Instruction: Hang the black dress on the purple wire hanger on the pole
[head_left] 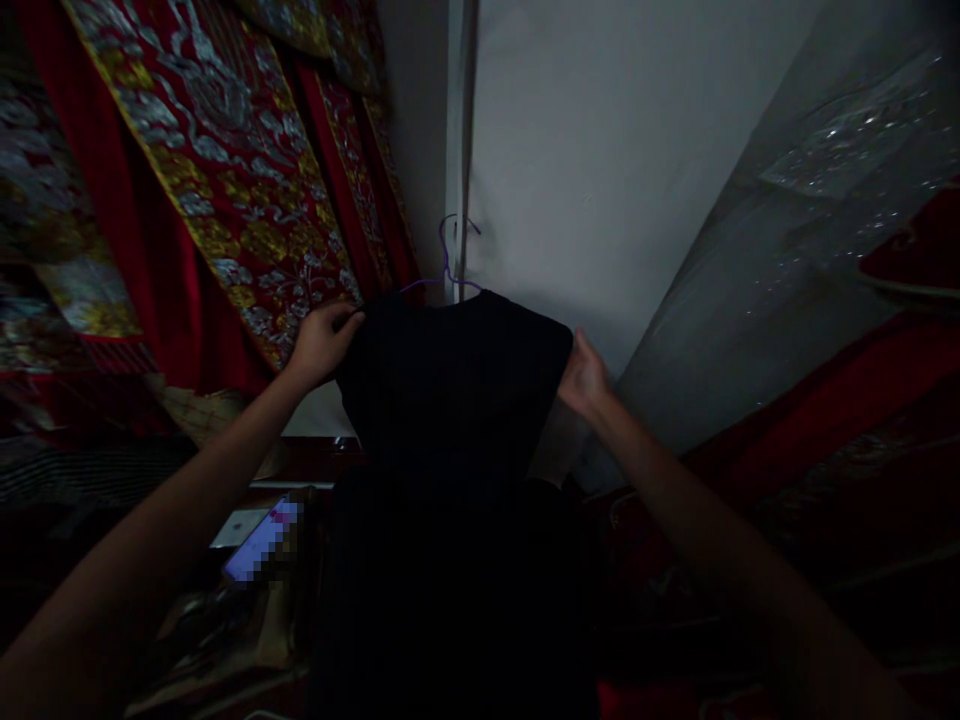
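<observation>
A black garment point(454, 390) hangs in front of me on a thin purple hanger point(448, 262), whose hook sits at a pale vertical edge on the wall. My left hand point(327, 342) pinches the garment at its left shoulder, thumb and fingers closed on the cloth. At the opposite shoulder is my right hand point(585, 375), touching the garment's edge; part of its fingers is hidden behind the cloth. The lower part of the garment merges into darkness, so its bottom cannot be made out.
Red cloths with gold and silver embroidery point(225, 150) hang at the left. A lit phone point(264, 540) lies below my left arm. Clear plastic sheeting point(847, 150) covers things at the right, near red fabric point(840, 390). A white wall point(600, 130) stands behind.
</observation>
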